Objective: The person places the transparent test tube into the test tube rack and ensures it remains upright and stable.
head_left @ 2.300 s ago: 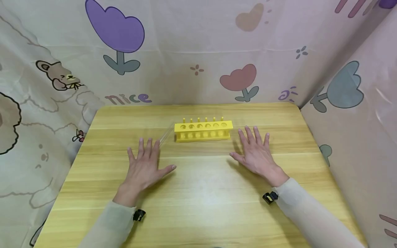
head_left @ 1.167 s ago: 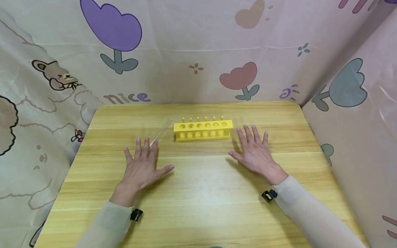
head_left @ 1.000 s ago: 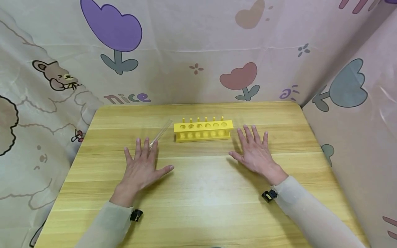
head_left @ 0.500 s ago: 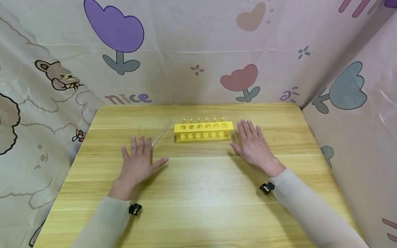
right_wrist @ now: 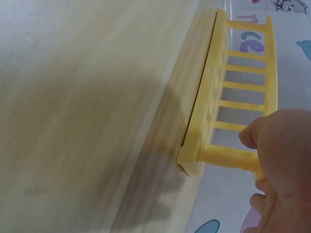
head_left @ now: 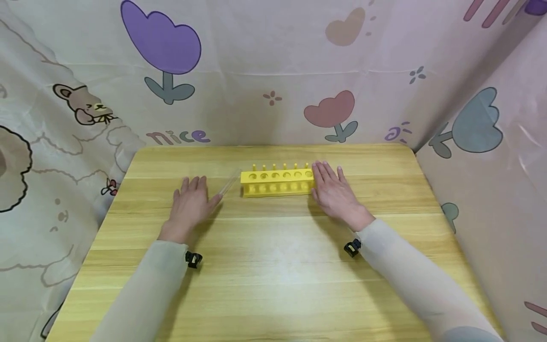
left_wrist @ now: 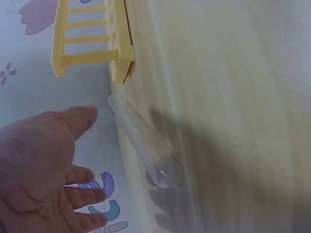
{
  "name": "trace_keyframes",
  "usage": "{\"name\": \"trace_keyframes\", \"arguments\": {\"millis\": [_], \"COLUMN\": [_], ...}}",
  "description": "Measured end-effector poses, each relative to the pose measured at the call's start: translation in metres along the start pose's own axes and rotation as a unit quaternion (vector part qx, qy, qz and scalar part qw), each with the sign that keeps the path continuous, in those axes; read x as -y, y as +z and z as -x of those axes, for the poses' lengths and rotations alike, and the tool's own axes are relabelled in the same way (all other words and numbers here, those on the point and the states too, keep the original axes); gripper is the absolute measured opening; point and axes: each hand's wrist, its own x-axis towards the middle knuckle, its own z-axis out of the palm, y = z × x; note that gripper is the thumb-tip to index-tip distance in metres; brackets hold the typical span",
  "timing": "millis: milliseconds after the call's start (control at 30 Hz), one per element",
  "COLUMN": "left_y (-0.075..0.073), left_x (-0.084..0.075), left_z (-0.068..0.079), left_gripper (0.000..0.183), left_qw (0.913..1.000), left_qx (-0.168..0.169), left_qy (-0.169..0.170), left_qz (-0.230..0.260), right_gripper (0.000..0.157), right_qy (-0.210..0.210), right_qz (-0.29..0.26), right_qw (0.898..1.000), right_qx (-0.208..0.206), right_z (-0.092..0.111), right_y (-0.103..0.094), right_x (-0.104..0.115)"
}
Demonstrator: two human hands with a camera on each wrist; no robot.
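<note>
A yellow test tube rack [head_left: 278, 177] stands upright toward the back of the table, a row of holes along its top and short pegs behind. My right hand [head_left: 335, 192] is at the rack's right end. In the right wrist view its thumb [right_wrist: 250, 136] overlaps the top plate, and the other fingers lie beyond the end; a firm grip cannot be made out. A clear glass test tube [left_wrist: 143, 141] lies slantwise on the table, left of the rack. Beside it my left hand [head_left: 189, 206] is spread above the tabletop, thumb near the tube, holding nothing.
The wooden table [head_left: 273, 275] reaches back to a patterned cloth [head_left: 239, 57], which also hangs at both sides. A small black device [head_left: 193, 259] sits at the left wrist and another black device [head_left: 352, 247] at the right.
Over the last second my right hand has moved left to the rack's right end. My left hand has moved forward, its thumb coming near the test tube. Rack and tube appear unmoved.
</note>
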Motion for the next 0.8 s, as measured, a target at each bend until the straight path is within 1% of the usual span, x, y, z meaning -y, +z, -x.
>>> {"name": "trace_keyframes", "arguments": {"millis": [100,233,467,600,800], "left_y": [-0.001,0.001,0.008,0.009,0.011], "left_x": [-0.004,-0.008,-0.012,-0.017,-0.02], "left_z": [-0.008,-0.017,-0.034,-0.041,-0.049], "left_gripper": [0.081,0.07,0.057,0.047,0.039], "left_qw": [0.9999,0.9996,0.9993,0.9988,0.9974], "left_qx": [0.012,0.013,0.026,0.029,0.032], "left_qy": [0.004,0.011,0.0,-0.001,-0.004], "left_qz": [-0.01,-0.023,-0.028,-0.041,-0.065], "right_gripper": [0.074,0.074,0.077,0.077,0.077], "right_qy": [0.004,0.007,0.016,0.017,0.015], "right_qz": [0.006,0.004,-0.016,-0.021,-0.018], "right_qw": [1.0,1.0,1.0,1.0,1.0], "right_qx": [0.004,0.006,0.011,0.014,0.012], "right_z": [0.0,-0.001,-0.003,-0.004,-0.004], "right_y": [0.001,0.002,0.004,0.005,0.004], "right_x": [0.0,0.0,0.002,0.001,0.002]}}
